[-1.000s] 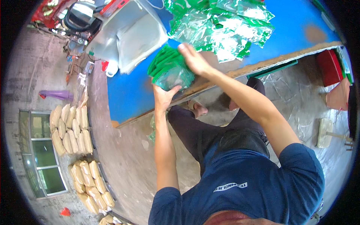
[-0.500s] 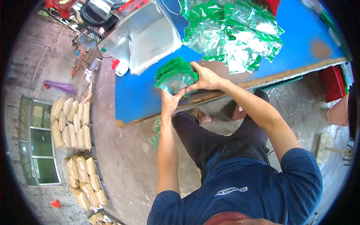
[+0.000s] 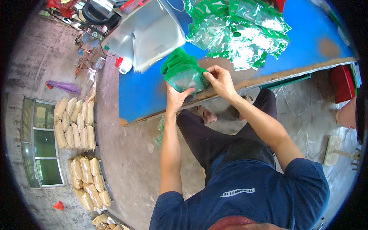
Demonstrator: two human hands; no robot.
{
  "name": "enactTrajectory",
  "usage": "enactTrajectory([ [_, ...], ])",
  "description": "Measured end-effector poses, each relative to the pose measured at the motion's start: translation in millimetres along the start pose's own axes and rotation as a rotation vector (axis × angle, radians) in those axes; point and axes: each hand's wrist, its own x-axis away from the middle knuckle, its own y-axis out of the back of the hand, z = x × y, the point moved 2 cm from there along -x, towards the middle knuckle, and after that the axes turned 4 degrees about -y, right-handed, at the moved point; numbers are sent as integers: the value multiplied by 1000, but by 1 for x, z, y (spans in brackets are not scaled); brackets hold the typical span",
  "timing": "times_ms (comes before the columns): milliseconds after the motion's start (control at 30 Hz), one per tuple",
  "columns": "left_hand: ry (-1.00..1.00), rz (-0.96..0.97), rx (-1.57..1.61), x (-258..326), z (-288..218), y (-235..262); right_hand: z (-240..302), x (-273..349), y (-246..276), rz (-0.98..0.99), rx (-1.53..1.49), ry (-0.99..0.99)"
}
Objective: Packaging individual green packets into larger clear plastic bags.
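Note:
A stack of green-and-clear plastic bags [image 3: 184, 74] is held over the near edge of the blue table [image 3: 140, 100]. My left hand [image 3: 176, 98] grips the near side of the stack, its thumb across the clear part of the top bag. At the stack's right edge, the thumb and forefinger of my right hand [image 3: 221, 81] are pinched together on a bag edge. How many bags that pinch takes in cannot be made out. Farther back on the table lies a wide, loose pile of similar green-and-clear bags [image 3: 241, 34], shining in the light.
Left of the bag pile lies a stack of clear plastic sheets [image 3: 157, 40], with a white cup-like object [image 3: 125, 66] beside it. A black-handled kettle [image 3: 100, 13] stands far left. Filled tan sacks [image 3: 74, 122] are piled by the wall; a red container [image 3: 340, 83] sits under the table's right end.
My right hand has drawn back slightly to the right, from the stack's top corner to a pinch at its edge. The stack fans out a little more upright in my left hand.

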Motion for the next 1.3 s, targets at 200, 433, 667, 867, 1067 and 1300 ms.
enactTrajectory([
  [200, -36, -13, 80, 3, 0, 0, 64, -16, 7, 96, 209, 508],
  [433, -3, -19, -30, 2, -7, -5, 71, -78, -17, 217, -508, -63],
  [667, -33, 16, 36, 3, 19, -1, 13, -69, -13, 926, -314, -86],
  [867, 62, 116, 283, 3, -3, 14, 30, -23, -13, 626, 374, 376],
  [1067, 93, -31, 455, -2, -1, -10, 23, -25, -20, 472, 200, 427],
  [1300, 48, -205, 417, -3, 7, -17, 28, -23, -16, 429, 279, 489],
])
